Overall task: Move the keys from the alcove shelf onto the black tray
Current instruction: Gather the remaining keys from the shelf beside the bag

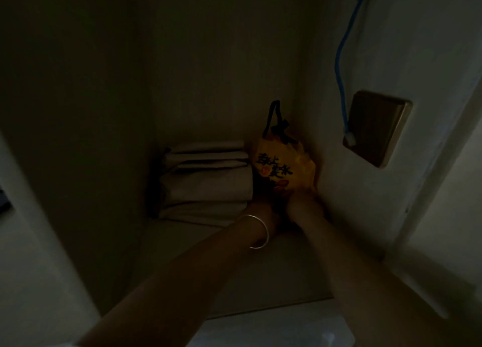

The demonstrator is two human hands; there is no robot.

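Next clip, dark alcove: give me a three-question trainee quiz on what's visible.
1. True or false: both hands reach into the alcove's back right corner.
2. Which wrist wears the bangle: A left, B right?
3. What lies left of the yellow pouch?

Key
1. True: the left hand and right hand meet at the pouch's base.
2. A.
3. A stack of folded cloth. No keys or black tray can be made out; it is too dark to judge either grip.
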